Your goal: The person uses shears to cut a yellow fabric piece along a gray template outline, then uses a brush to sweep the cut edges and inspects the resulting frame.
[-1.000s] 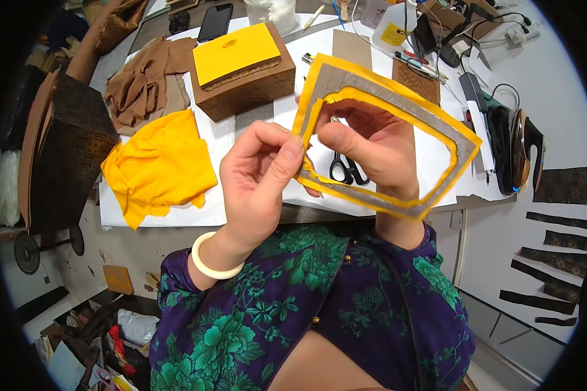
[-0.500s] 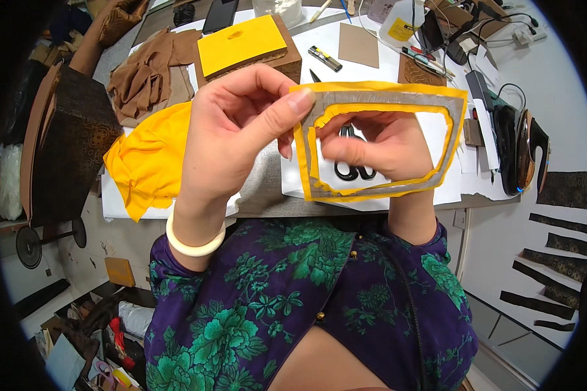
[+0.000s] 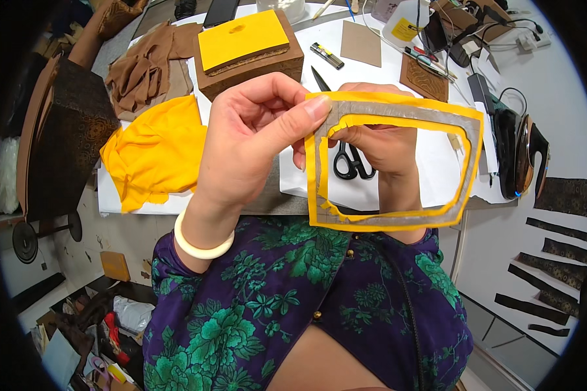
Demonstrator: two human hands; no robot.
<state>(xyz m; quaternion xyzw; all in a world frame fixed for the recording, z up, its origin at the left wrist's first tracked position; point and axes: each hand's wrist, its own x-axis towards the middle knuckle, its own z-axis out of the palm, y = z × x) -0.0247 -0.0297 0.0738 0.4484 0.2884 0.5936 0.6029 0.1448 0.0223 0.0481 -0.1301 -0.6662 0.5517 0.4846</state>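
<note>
A flat, rounded-rectangular frame [image 3: 398, 112] hangs upright before me, grey on this face with yellow fabric folded over its outer and inner edges. The fabric at the inner corners is snipped into small tabs. My left hand [image 3: 238, 146] pinches its upper left corner between thumb and fingers. Behind the frame, and seen through its opening, my right hand [image 3: 391, 153] is closed at the upper inner edge, thumb by the left-hand tabs; its fingertips are partly hidden. Black-handled scissors [image 3: 338, 163] lie on white paper [image 3: 300, 171] beyond the opening.
Crumpled yellow fabric [image 3: 156, 150] lies at left, near brown cloth [image 3: 143, 72]. A brown block [image 3: 254, 72] bears a yellow-topped panel [image 3: 244, 42]. Farther right are a lighter-shaped tool [image 3: 327, 56], a grey-brown card [image 3: 362, 44], a plastic bottle [image 3: 404, 26] and cables.
The frame has come lower and slightly right, with my left hand along. My right hand has moved from the middle of the opening up to the upper inner edge.
</note>
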